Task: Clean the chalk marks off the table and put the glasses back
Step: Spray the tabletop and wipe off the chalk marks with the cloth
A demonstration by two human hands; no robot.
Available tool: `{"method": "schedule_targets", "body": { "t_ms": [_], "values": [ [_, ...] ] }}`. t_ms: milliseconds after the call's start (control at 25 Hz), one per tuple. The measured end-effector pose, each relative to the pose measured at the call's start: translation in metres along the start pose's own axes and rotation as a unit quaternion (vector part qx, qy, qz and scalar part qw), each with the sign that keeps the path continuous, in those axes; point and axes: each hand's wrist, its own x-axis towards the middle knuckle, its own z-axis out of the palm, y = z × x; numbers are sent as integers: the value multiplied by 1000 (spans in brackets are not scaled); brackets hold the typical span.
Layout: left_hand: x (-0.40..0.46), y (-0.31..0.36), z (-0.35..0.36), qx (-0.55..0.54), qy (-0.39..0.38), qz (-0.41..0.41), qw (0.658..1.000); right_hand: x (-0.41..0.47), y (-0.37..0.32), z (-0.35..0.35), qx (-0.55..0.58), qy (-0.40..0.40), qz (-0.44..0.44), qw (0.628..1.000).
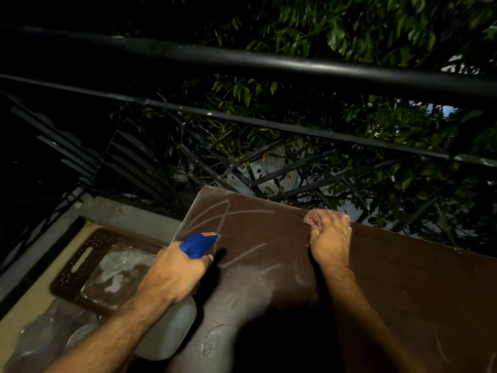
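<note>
Left hand [178, 270] grips the spray bottle [172, 329] aimed at the chalk marks [215, 214] on the desk [403, 278], right hand [332, 239] presses a checked cloth [313, 219] at the far edge, so spraying the scribbles first should help.

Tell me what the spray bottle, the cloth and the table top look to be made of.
Spray bottle: translucent whitish plastic body, glossy blue plastic trigger head. Cloth: woven fabric, red-and-white check, crumpled under the right hand. Table top: smooth dark brown, faintly shiny, probably plastic or laminate; chalk marks streak it.
</note>
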Motion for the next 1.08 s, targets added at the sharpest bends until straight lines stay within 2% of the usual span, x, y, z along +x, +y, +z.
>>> {"method": "schedule_targets", "body": {
  "t_ms": [80,160,240,320,360,400,440,520,600,640,720,840,920,1000,1080],
  "values": [
    [2,-9,-7,-20,-2,-15,1000,-22,-44,25,18,-26,-84,996],
    [3,-15,-14,-11,12,-30,999,-60,-96,50,51,-85,-204,974],
    [4,-18,-23,-16,31,-43,998,-97,-140,76,58,-167,-331,927],
    [8,-21,-31,-9,41,-49,998,-116,-165,92,54,-237,-416,876],
    [11,-25,-34,-3,46,-53,997,-114,-173,93,46,-261,-431,862],
    [14,-29,-36,-1,48,-59,997,-103,-178,93,40,-250,-437,863],
    [16,-32,-39,-7,51,-65,997,-87,-182,94,43,-216,-431,875],
    [18,-40,-44,-13,47,-69,996,-48,-191,95,47,-148,-359,920],
    [22,-46,-49,-12,39,-66,997,-21,-196,96,42,-119,-283,951],
    [23,-48,-52,-13,40,-65,997,-20,-197,95,51,-121,-269,954],
    [26,-54,-55,-16,50,-71,996,-44,-195,100,77,-148,-312,935],
    [30,-59,-60,-19,51,-87,995,-118,-180,94,34,-206,-476,855],
    [32,-60,-62,-22,42,-94,994,-142,-173,93,11,-232,-518,823],
    [33,-57,-62,-26,40,-94,994,-131,-174,92,11,-239,-506,829],
    [32,-56,-62,-23,41,-87,995,-106,-183,95,23,-228,-460,858]
  ]
}}
